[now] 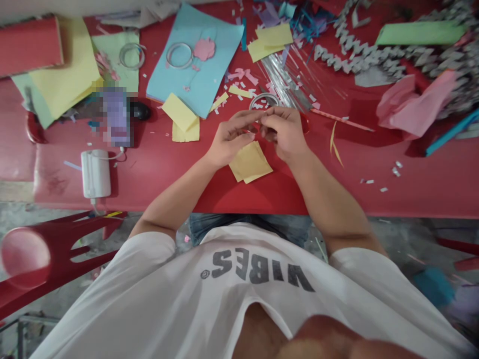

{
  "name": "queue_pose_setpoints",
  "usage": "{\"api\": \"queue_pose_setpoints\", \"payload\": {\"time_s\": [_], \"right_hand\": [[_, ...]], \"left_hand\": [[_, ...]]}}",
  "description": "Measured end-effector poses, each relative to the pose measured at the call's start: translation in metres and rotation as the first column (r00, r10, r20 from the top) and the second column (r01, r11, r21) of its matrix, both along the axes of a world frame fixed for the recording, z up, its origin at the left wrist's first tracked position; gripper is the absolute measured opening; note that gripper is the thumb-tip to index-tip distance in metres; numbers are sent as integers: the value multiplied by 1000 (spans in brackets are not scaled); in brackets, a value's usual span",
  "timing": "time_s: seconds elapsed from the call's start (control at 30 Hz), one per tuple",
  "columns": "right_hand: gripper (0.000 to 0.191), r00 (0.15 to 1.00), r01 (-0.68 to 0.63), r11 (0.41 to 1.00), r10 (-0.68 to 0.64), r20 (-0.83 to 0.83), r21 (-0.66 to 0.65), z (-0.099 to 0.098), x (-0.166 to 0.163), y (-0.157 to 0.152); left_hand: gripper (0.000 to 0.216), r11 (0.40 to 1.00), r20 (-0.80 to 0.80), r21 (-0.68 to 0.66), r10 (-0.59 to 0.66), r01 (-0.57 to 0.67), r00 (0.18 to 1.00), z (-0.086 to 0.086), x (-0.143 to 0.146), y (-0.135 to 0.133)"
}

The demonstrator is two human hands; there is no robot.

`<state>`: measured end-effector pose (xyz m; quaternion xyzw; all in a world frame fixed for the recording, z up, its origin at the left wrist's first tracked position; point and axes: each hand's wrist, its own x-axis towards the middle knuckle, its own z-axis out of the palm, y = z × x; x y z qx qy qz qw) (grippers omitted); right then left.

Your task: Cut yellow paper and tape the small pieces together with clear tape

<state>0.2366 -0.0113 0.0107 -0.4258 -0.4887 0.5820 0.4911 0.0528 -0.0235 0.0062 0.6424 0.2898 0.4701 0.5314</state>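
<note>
My left hand (232, 135) and my right hand (286, 130) meet fingertip to fingertip above the red table. Their fingers are pinched together, and whatever lies between them is too small or hidden to make out. Just below the fingers rests a small stack of yellow paper squares (251, 163). A roll of clear tape (264, 100) sits right behind the fingertips, partly covered by them. Further left are more yellow paper pieces (181, 117). A pink-striped pencil (342, 119) lies to the right of my right hand.
Blue paper (198, 89) bears a tape roll (179, 56) and a pink paper flower (204, 49). A white power bank (96, 174) is cabled to a blurred phone (118, 117) at left. Crinkled grey paper strips (374, 55) and pink paper (417, 107) lie right. A red chair (60, 259) stands lower left.
</note>
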Motion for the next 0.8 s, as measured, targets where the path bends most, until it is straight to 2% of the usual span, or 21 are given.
{"api": "queue_pose_setpoints", "payload": {"time_s": [0.23,0.33,0.57,0.73,0.8], "right_hand": [[35,1000,-18,997,17,-15,-69,0,3,2],[36,1000,-2,995,2,-4,-95,-1,4,3],[39,1000,25,998,-25,-4,-64,-7,5,4],[33,998,-7,998,4,-57,-59,-7,5,4],[32,998,-11,998,6,-61,-68,-5,4,3]], "left_hand": [[51,994,-173,109,44,-25,984,-3,-2,-1],[51,990,-198,138,65,-38,978,-2,-1,-2],[48,999,-85,-30,24,-27,996,-3,1,-1],[44,996,25,-93,-7,9,1000,-3,2,1],[39,992,49,-124,16,-10,999,-2,1,0]]}}
